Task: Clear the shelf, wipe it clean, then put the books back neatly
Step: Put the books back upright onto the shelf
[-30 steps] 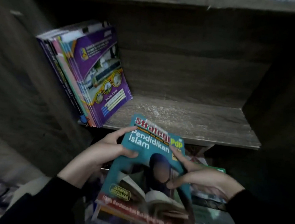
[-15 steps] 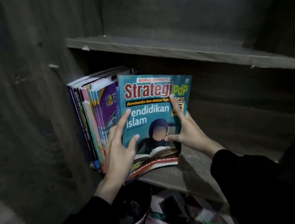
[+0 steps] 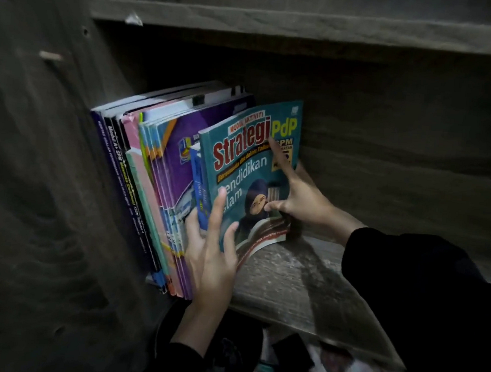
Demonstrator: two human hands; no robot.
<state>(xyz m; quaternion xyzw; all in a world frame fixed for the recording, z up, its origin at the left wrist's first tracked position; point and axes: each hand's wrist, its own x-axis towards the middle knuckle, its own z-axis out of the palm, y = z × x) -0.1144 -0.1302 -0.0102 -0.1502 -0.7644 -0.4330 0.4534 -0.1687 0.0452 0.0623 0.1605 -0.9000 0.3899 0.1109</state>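
The teal paperback workbook [image 3: 248, 168] leans on the row of thin books [image 3: 156, 179] at the wooden shelf's [image 3: 289, 283] left end. The left hand [image 3: 212, 259] presses it flat-fingered, and the right hand's [image 3: 302, 199] grip pinches its edge. Push it upright, flush.

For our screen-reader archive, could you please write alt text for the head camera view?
A teal "Strategi PdP Pendidikan Islam" workbook is held against a leaning row of books at the left end of a dark wooden shelf. The left hand presses flat on its cover; the right hand holds its right edge, forefinger on the title.
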